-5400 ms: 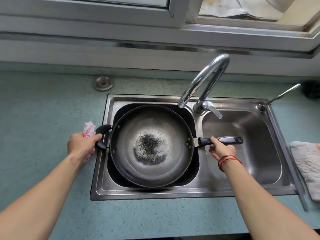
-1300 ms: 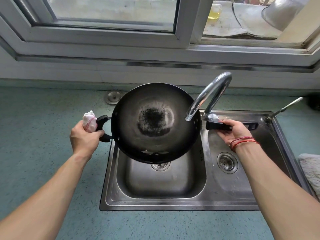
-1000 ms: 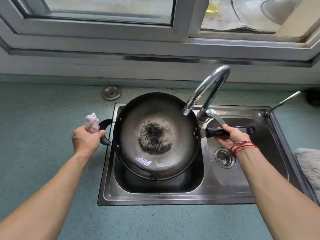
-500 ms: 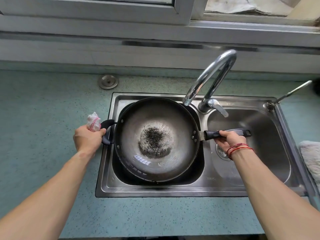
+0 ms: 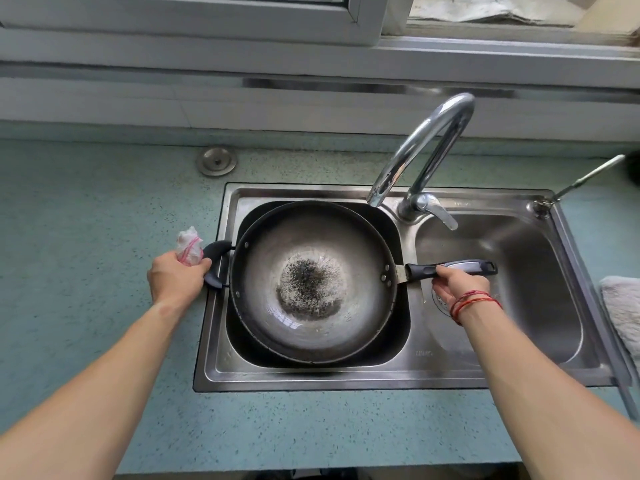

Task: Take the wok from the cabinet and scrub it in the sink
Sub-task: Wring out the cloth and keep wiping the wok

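Left hand (image 5: 176, 277) curls round the wok's loop handle (image 5: 214, 263) and pinches a white-pink wad (image 5: 188, 249) against it. The wok (image 5: 311, 282), rim up and blackened at its centre, sits in the left basin of the sink (image 5: 346, 375). The spout (image 5: 426, 147) hangs over its far rim. Right hand (image 5: 457, 285) curls round the long handle (image 5: 450, 268).

Risk: the wad may slip onto the tabletop (image 5: 86, 220), since one hand holds two things. Lifting could knock the rim against the spout.

A second earlier the wok was raised and tipped towards the viewer. Now it lies level, lowered.
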`<state>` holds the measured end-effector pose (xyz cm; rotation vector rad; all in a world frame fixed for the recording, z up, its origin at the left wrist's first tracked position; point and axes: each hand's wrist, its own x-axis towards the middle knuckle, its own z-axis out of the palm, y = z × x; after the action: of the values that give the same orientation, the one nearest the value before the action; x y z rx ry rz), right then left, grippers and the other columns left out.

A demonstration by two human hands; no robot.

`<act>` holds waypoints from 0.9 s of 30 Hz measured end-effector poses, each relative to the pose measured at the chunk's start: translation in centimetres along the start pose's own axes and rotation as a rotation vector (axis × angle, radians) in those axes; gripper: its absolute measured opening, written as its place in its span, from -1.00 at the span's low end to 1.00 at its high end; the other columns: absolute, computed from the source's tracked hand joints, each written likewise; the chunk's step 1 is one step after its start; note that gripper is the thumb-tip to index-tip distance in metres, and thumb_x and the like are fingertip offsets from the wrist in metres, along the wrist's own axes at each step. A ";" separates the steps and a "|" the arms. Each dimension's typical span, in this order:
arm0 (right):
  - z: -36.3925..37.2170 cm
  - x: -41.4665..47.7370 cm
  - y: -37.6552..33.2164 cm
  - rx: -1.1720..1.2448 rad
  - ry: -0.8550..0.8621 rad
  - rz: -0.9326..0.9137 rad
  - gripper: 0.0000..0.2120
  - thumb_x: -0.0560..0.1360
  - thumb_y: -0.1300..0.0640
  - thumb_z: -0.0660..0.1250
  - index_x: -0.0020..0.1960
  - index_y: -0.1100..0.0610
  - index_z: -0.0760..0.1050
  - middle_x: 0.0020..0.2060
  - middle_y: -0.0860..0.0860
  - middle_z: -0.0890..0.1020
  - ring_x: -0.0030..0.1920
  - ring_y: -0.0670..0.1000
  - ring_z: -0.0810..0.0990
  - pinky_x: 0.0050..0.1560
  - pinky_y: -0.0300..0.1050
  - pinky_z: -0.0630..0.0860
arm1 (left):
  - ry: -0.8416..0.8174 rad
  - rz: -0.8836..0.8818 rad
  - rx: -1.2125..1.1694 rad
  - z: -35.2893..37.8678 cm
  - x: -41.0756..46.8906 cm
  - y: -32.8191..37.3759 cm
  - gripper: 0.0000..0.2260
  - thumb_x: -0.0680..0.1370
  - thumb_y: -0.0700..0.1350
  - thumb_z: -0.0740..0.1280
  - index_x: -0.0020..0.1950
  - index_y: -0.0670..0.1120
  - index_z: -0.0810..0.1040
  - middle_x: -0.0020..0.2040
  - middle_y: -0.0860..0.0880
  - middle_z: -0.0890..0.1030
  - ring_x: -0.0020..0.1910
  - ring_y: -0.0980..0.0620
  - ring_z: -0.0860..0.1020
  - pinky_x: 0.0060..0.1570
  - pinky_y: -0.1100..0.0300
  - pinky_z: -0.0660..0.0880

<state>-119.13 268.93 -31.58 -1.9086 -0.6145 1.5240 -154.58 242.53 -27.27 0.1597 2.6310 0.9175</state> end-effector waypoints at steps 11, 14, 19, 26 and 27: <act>0.1 -5.3 -1.0 -0.246 -0.110 -0.089 -0.83 0.46 0.23 0.40 -0.03 0.32 0.54 -0.30 0.15 0.57 -0.32 0.06 0.55 -0.09 -0.10 0.56 | -0.115 0.062 -0.288 -3.4 -3.0 3.1 -0.76 0.37 -0.01 0.56 -0.19 -0.05 0.54 -0.30 -0.11 0.59 -0.38 -0.09 0.50 -0.38 0.09 0.46; 0.0 -4.7 -0.9 -0.332 -0.185 -0.197 -0.48 0.20 -0.08 0.50 0.08 0.12 0.51 -0.27 0.03 0.56 -0.22 0.00 0.49 -0.14 -0.13 0.43 | -0.203 0.129 -0.373 -4.1 -5.0 4.6 -0.80 0.44 -0.09 0.53 -0.18 -0.08 0.52 -0.35 -0.10 0.56 -0.51 -0.01 0.43 -0.51 0.23 0.33; 0.9 -8.6 -2.6 -0.331 -0.263 -0.400 -0.19 0.13 -0.17 0.49 0.29 0.18 0.45 -0.10 -0.01 0.58 -0.09 0.01 0.52 0.06 -0.01 0.46 | -0.315 0.227 -0.526 -5.2 -8.3 6.6 -0.79 0.46 -0.15 0.52 -0.10 -0.25 0.55 -0.37 -0.10 0.51 -0.39 -0.04 0.47 -0.45 0.15 0.42; 1.4 -20.3 -5.4 -0.455 -0.341 -0.707 -0.71 0.36 -0.07 0.44 0.04 -0.01 0.61 -0.20 -0.06 0.69 -0.08 0.00 0.68 0.13 0.08 0.58 | -0.472 0.355 -0.670 -6.7 -12.5 9.1 -0.76 0.52 -0.11 0.46 -0.02 -0.24 0.49 -0.37 -0.15 0.51 -0.51 -0.02 0.43 -0.53 0.18 0.36; 1.5 -21.6 -5.4 -0.458 -0.369 -0.758 -0.79 0.36 -0.08 0.43 -0.05 -0.04 0.63 -0.21 -0.06 0.70 -0.11 -0.03 0.68 0.10 0.07 0.59 | -0.488 0.372 -0.691 -6.8 -13.0 9.6 -0.76 0.53 -0.10 0.46 0.01 -0.22 0.49 -0.34 -0.16 0.54 -0.47 -0.03 0.46 -0.52 0.16 0.38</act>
<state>-125.47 258.10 -13.12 -1.3948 -1.7420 1.2756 -145.00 243.23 -12.62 0.6134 1.7528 1.6096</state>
